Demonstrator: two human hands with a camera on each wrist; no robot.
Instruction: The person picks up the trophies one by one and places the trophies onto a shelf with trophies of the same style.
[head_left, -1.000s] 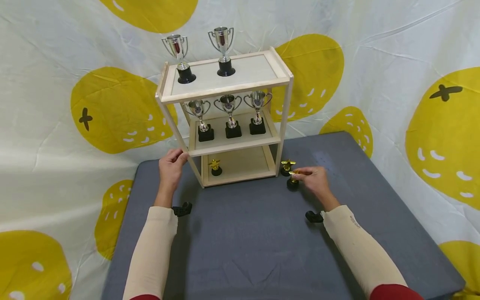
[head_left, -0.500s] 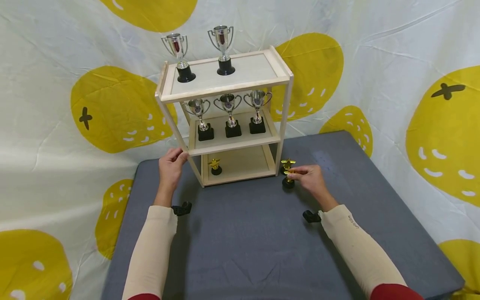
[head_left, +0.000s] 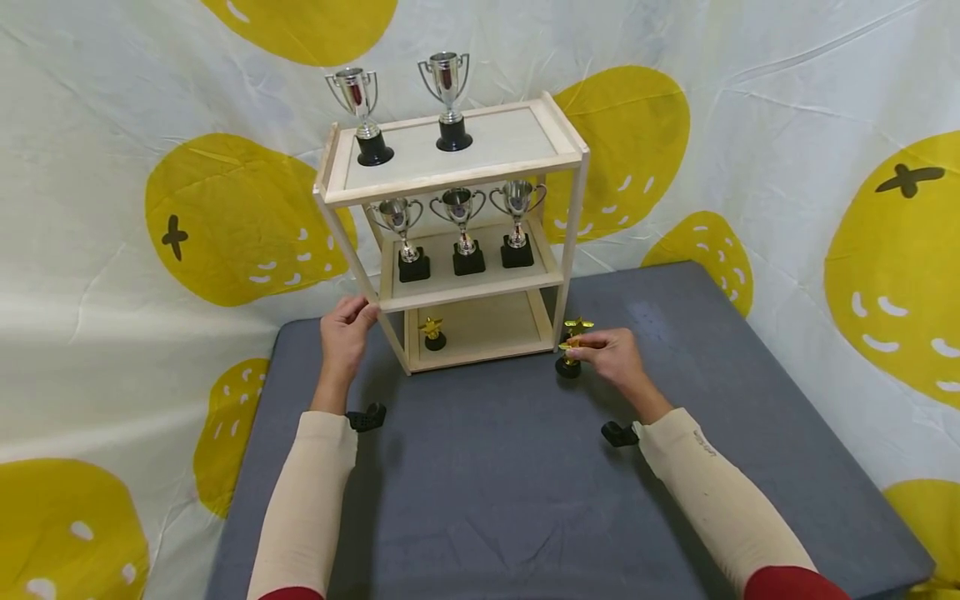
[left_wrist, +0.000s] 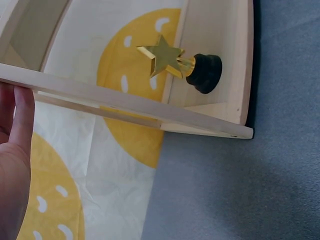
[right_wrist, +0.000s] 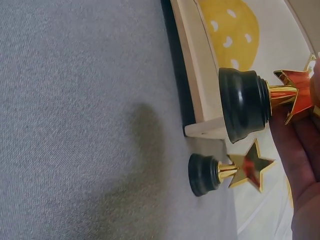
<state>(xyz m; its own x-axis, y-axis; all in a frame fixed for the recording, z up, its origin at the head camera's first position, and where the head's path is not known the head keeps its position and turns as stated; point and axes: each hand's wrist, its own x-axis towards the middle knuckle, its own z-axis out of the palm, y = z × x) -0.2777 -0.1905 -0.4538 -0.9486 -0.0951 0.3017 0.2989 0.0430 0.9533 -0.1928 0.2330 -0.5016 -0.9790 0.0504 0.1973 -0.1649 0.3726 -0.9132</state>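
My right hand (head_left: 617,360) pinches a small gold star trophy (right_wrist: 245,106) by its star, its black base hanging free above the table near the shelf's right front corner. A second star trophy (right_wrist: 203,175) stands on the table just behind it, partly covered in the head view. My left hand (head_left: 345,340) holds the left front post (left_wrist: 107,96) of a wooden three-tier shelf (head_left: 465,298). On the bottom tier, at the left, stands another star trophy (left_wrist: 206,74). Fingertips of the right hand are partly cut off in the right wrist view.
Three silver cup trophies (head_left: 468,260) stand in a row on the middle tier. Two taller silver cups (head_left: 453,133) are on the top tier. Grey cloth covers the table (head_left: 480,483). Behind hangs a white curtain (head_left: 82,167) with yellow fruit shapes.
My right hand has carried the star trophy a little to the left, toward the shelf's right front post. The left hand stays on its post.
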